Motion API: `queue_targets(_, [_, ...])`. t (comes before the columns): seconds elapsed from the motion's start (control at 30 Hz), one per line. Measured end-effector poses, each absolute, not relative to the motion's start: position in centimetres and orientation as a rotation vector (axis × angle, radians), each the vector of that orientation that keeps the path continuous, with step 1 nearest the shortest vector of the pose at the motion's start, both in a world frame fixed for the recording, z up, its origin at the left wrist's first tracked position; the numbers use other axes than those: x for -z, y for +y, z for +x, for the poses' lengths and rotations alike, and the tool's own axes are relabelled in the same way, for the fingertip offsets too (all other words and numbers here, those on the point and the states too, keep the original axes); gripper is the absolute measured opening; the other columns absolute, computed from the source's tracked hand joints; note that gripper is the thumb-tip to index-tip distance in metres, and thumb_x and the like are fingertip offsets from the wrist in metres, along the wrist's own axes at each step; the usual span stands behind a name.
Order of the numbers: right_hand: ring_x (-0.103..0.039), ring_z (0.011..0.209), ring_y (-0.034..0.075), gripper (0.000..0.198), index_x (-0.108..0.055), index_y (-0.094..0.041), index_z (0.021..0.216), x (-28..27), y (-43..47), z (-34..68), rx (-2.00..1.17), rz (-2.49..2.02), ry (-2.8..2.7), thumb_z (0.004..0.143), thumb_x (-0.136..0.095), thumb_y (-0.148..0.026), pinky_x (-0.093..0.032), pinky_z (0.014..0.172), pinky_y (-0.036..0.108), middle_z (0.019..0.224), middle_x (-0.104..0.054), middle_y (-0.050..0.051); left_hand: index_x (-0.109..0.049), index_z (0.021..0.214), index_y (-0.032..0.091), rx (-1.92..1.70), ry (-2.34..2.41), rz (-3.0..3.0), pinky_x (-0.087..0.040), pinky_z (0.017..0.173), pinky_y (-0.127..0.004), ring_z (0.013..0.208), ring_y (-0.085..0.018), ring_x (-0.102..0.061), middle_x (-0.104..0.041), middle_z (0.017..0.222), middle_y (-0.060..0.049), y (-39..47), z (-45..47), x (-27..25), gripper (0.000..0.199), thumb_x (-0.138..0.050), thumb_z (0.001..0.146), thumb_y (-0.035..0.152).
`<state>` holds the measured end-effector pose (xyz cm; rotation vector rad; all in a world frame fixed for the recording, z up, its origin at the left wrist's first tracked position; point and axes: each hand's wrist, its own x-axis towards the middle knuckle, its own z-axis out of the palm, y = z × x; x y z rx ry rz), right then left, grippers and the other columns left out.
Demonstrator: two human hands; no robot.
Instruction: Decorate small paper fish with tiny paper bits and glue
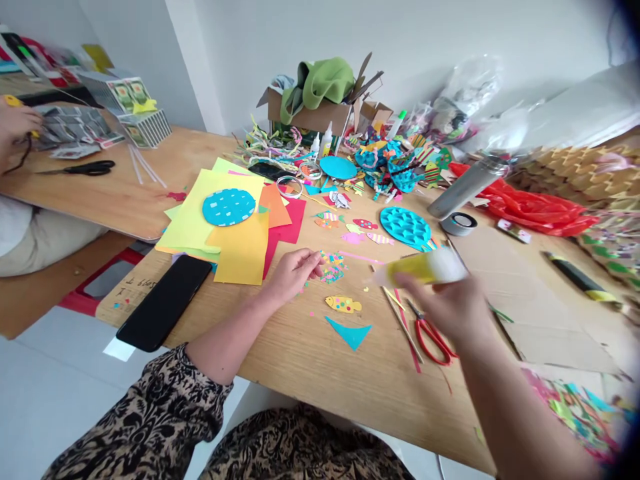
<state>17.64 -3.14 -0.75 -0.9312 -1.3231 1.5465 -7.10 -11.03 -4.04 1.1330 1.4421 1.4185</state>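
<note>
My right hand [447,303] is wrapped round a glue bottle [425,267] with a yellow label, tipped on its side above the table and blurred by motion. At the edge of a small heap of coloured paper dots [333,267], my left hand [296,272] has thumb and fingertips pressed together; whatever they pinch is hidden. Nearer to me lie a yellow paper fish [343,305] with coloured dots and a blue paper triangle [350,332]. Several small paper fish [353,237] rest beyond the heap, beside a blue disc [405,227] covered in scale shapes.
Red-handled scissors [433,341] and thin sticks lie by my right forearm. Coloured paper sheets [240,257] and a black phone [165,303] are on the left. A metal flask [467,189] and cardboard [530,293] occupy the right. Another person's hand [17,127] shows far left.
</note>
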Motion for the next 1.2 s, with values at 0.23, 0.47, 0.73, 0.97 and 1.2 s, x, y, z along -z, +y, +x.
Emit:
queue_targets(0.23, [-0.064,0.056,0.017,0.039,-0.061,-0.020,0.082,2.9,-2.7,15.2,-1.516,-0.921,-1.315,0.071,-0.074,-0.055,-0.053,0.046,0.026,0.063,-0.063,0.000,-0.064,0.084,0.015,-1.366,1.483,1.306,-0.047,0.063,-0.025,0.068,-0.014,-0.063,-0.069,0.076,-0.005,-11.3,-6.5,3.7,0.026,-0.058,0.088,0.040])
queue_targets(0.47, [-0.064,0.061,0.014,0.033,-0.064,-0.022,0.086,4.1,-3.0,14.3,-1.724,-0.853,-1.180,0.066,-0.082,-0.042,-0.053,0.053,0.024,0.072,-0.067,-0.001,-0.066,0.101,0.015,-1.301,1.457,1.631,-0.049,0.078,-0.029,0.089,-0.019,-0.063,-0.069,0.098,-0.009,-11.8,-5.7,3.1,0.037,-0.075,0.077,0.041])
queue_targets(0.73, [-0.067,0.097,0.027,0.057,-0.065,-0.026,0.113,3.6,-4.6,14.3,-2.006,-0.687,-1.410,0.063,-0.082,-0.049,-0.056,0.082,0.044,0.105,-0.072,0.008,-0.062,0.107,0.017,-1.363,1.439,1.845,-0.049,0.086,-0.035,0.097,-0.022,-0.062,-0.068,0.105,-0.008,-12.0,-4.7,3.7,0.044,-0.082,0.071,0.032])
queue_targets(0.97, [-0.066,0.094,0.027,0.061,-0.069,-0.019,0.111,1.5,-2.6,17.1,-1.829,-0.768,-1.981,0.072,-0.067,-0.066,-0.053,0.076,0.036,0.108,-0.071,0.012,-0.063,0.102,0.020,-1.251,1.494,2.026,-0.050,0.084,-0.036,0.096,-0.022,-0.060,-0.068,0.096,-0.004,-12.3,-4.6,3.9,0.040,-0.083,0.068,0.023])
queue_targets(1.2, [-0.059,0.068,0.018,0.041,-0.067,-0.020,0.099,-2.2,-3.3,15.9,-1.122,-1.083,-2.817,0.083,-0.058,-0.056,-0.042,0.060,0.029,0.080,-0.069,0.005,-0.060,0.110,0.020,-1.145,1.469,2.108,-0.049,0.090,-0.039,0.104,-0.025,-0.057,-0.068,0.100,-0.005,-12.7,-4.3,3.8,0.047,-0.083,0.070,0.033])
